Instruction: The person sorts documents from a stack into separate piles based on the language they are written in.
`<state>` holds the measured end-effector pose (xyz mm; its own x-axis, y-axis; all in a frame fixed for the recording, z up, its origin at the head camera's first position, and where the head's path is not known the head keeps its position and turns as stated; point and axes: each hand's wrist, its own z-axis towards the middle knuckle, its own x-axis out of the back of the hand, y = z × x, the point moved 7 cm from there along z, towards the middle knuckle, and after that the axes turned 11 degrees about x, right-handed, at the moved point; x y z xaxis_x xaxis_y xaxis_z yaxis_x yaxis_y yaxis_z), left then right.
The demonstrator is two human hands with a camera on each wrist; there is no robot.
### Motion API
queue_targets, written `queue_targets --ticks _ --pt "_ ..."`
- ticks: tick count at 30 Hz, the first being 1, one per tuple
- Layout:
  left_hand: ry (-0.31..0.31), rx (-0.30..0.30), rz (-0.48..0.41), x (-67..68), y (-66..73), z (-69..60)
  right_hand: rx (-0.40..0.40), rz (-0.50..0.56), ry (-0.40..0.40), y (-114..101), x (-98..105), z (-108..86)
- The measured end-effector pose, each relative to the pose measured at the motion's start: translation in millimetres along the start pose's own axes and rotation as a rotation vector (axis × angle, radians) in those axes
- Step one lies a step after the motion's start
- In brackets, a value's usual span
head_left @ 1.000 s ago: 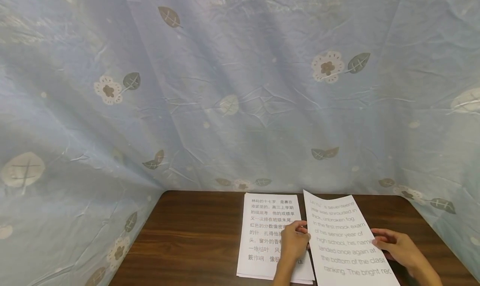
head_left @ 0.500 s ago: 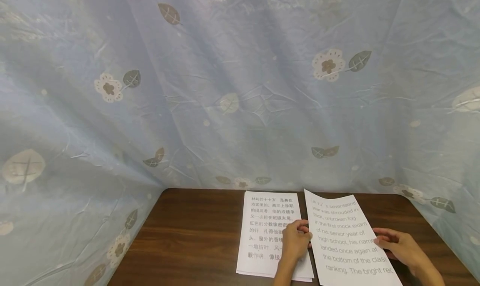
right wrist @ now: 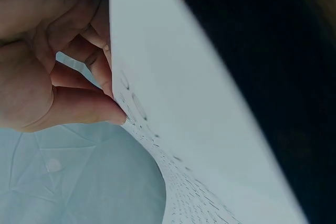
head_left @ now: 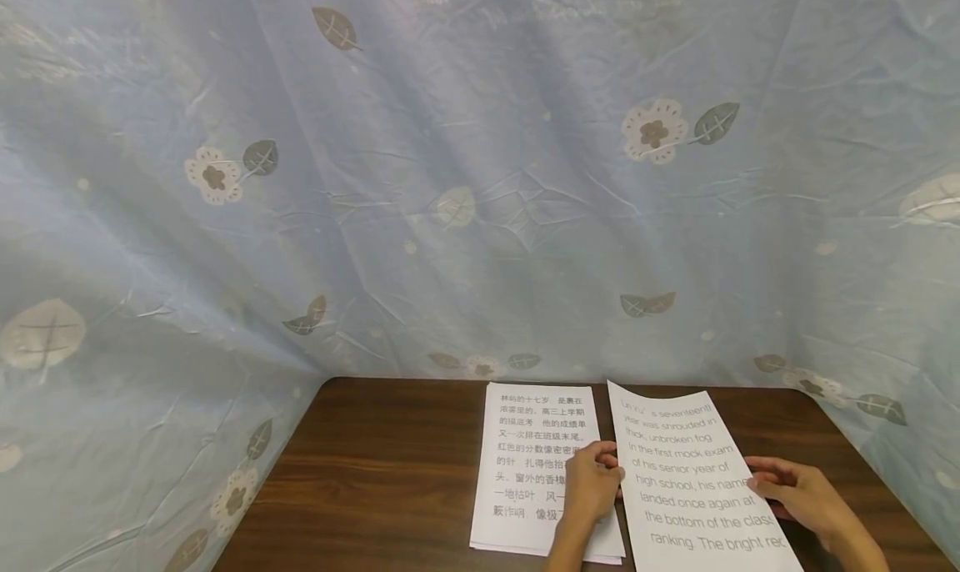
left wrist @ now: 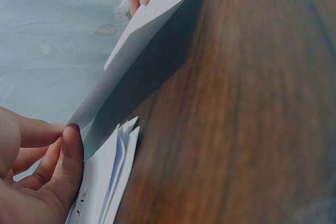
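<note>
The landmark is the white paper stack printed with black Chinese characters (head_left: 525, 472), which lies flat on the dark brown wood-grain tabletop (head_left: 367, 480). In the left wrist view, the edges of its sheets stand slightly fanned apart.

The white paper sheet printed with grey English text (head_left: 690, 472) is just to the right of the stack. It is raised and tilted above the tabletop, with a dark shadow area beneath it. Its upper left corner bends upward; its lower edge runs out of the head view.

The hands are apart, one at each long edge of the sheet. The left hand (head_left: 594, 484) pinches the edge nearer the stack between thumb and fingers. In the head view it overlaps the right part of the stack; contact with the stack cannot be determined. The right hand (head_left: 802, 497) pinches the edge farther from the stack, thumb on the printed face.

A pale blue curtain with flower and leaf motifs (head_left: 517, 180) hangs beyond the stack and to both sides.
</note>
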<state>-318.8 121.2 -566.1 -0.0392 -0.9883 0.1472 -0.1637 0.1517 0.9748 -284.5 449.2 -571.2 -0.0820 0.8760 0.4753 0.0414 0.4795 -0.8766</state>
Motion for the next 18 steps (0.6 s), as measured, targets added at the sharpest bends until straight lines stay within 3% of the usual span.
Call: queue_targets --ticks 18 --pt "-0.008 0.027 0.031 -1.2 -2.9 1.3 -0.006 -0.03 0.003 1.5 -1.6 1.9"
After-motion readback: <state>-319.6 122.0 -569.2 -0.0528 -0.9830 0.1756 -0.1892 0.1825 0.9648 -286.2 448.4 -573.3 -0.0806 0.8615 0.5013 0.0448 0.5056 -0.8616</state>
